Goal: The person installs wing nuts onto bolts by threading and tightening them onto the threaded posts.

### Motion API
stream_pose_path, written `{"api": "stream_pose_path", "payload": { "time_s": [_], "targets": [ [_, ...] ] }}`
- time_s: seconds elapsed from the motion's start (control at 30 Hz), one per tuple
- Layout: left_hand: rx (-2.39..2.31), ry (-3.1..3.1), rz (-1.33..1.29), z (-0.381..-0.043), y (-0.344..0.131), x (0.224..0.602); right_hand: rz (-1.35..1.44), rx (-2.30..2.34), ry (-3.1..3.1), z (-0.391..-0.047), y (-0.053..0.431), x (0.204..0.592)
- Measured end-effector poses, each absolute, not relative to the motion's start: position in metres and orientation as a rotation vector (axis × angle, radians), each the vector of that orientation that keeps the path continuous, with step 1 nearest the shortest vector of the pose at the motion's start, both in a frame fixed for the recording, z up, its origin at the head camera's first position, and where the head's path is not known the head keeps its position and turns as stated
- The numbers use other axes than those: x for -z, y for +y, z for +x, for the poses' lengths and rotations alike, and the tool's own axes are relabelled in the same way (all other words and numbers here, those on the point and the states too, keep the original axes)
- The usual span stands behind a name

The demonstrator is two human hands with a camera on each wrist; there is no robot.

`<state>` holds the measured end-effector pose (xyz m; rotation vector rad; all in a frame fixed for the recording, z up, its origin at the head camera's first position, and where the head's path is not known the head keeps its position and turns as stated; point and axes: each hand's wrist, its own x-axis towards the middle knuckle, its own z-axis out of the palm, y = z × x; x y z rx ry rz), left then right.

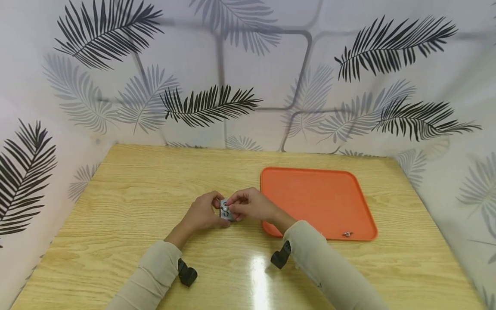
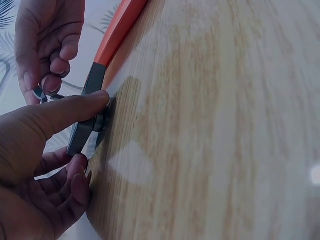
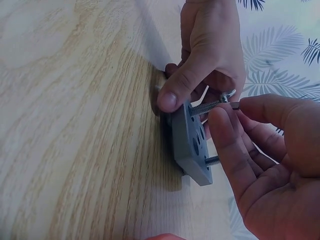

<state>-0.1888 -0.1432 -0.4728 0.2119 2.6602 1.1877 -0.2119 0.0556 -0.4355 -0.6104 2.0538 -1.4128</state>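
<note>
A small grey plate (image 3: 186,140) with holes stands close over the wooden table, and two threaded bolts stick out of its face. My left hand (image 1: 203,212) grips the plate by its edges, thumb on the near side and fingers on the far side. On the upper bolt (image 3: 204,107) sits a silver wing nut (image 3: 229,95) near the bolt's free end. My right hand (image 1: 253,206) pinches a wing of that nut between thumb and forefinger. The other bolt (image 3: 213,160) shows bare thread, partly hidden behind the right fingers.
An orange tray (image 1: 310,198) lies to the right, partly under the right forearm. Near its front edge is a small silver piece with wings (image 1: 347,234), like another wing nut. Behind the table (image 1: 155,172) hangs a leaf-patterned cloth (image 1: 263,73).
</note>
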Motion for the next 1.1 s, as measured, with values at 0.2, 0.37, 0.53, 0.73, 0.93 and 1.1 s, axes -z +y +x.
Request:
{"api": "stream_pose_path", "payload": {
  "time_s": [0.2,0.37,0.53,0.73,0.93,1.1],
  "targets": [
    [-1.254,2.609,0.222,-0.188,-0.147,0.474,-0.63,1.403,2.059,-0.21,0.055,0.433],
    [-1.304,2.569,0.216,-0.189,-0.15,0.475,-0.649,1.39,2.056,-0.21,0.054,0.433],
    [-1.33,2.534,0.218,-0.19,-0.153,0.476,-0.67,1.382,2.038,-0.21,0.053,0.435],
    [-1.383,2.486,0.216,-0.19,-0.156,0.479,-0.678,1.396,2.01,-0.21,0.052,0.438],
    [-1.424,2.452,0.208,-0.191,-0.158,0.48,-0.686,1.395,2.02,-0.208,0.05,0.439],
    [-1.453,2.43,0.204,-0.19,-0.16,0.478,-0.671,1.408,2.041,-0.207,0.049,0.44]
  ]
}}
